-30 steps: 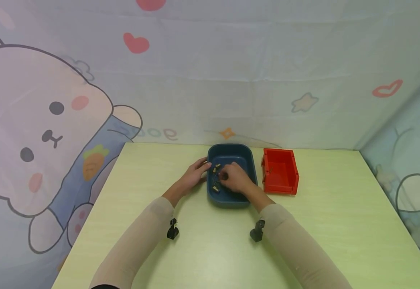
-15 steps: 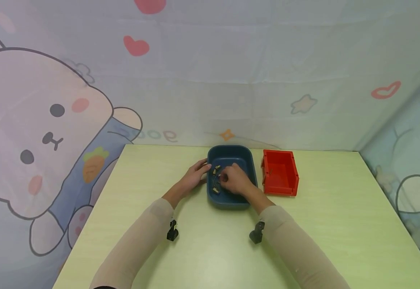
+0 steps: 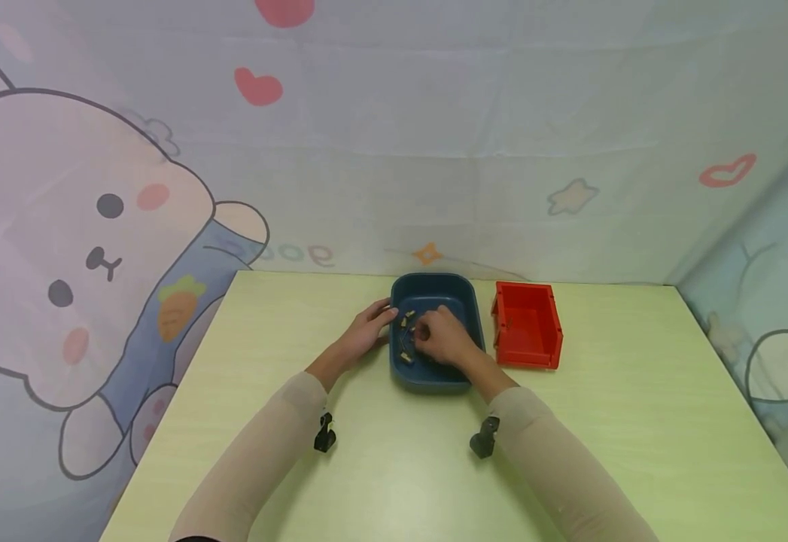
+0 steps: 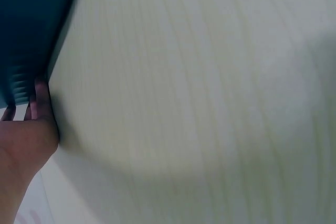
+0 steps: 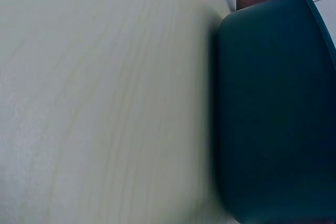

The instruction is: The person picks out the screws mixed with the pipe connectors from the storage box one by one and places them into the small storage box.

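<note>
In the head view, a dark blue plastic tub (image 3: 427, 388) stands on the table. My left hand (image 3: 366, 331) holds its left side, thumb over the rim and fingers along the outer wall. The left wrist view shows those fingers (image 4: 42, 98) against the wall. My right hand (image 3: 442, 335) reaches down inside the tub with its fingers curled. Its fingertips are at several small brass-coloured pieces (image 3: 406, 357) on the tub floor; whether they pinch one is too small to tell. The right wrist view shows only the tub's outside (image 5: 278, 114) and part of a hand behind it.
A red open-front bin (image 3: 525, 350) stands just right of the tub, with a tiny piece (image 3: 509, 322) inside near its left wall. The pale yellow table (image 3: 637, 421) ends at a hanging printed cloth (image 3: 380, 188) behind.
Both hands stay nearly where they were. The right fingers shift only slightly inside the tub, and the whole head view moves a little.
</note>
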`<state>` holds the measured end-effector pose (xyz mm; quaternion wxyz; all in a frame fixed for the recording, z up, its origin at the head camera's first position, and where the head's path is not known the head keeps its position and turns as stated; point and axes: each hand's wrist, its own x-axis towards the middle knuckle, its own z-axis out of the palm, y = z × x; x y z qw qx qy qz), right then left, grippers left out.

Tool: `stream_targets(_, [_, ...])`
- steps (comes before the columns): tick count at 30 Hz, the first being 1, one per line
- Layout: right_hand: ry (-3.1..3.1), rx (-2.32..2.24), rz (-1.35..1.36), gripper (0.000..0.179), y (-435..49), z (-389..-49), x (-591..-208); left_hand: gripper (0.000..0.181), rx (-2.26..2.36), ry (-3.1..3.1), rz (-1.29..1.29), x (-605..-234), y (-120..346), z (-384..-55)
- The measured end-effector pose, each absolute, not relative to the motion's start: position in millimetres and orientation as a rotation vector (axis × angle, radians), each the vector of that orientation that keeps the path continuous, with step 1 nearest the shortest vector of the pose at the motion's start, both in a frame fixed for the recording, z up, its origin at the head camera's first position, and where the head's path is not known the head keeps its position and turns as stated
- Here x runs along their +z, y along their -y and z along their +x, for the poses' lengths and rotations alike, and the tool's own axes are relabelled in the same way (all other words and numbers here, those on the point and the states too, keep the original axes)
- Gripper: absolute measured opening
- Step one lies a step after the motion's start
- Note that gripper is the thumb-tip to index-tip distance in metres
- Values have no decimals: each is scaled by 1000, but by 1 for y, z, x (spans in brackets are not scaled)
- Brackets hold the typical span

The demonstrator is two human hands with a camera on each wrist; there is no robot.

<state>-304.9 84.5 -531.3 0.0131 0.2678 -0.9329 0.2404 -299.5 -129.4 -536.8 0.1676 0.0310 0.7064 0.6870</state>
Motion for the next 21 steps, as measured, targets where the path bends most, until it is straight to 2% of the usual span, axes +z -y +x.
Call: stream_targets(21, [2900,789,806,9,-84,-303,-528,59,1940,-2021,79,-534,130,-297])
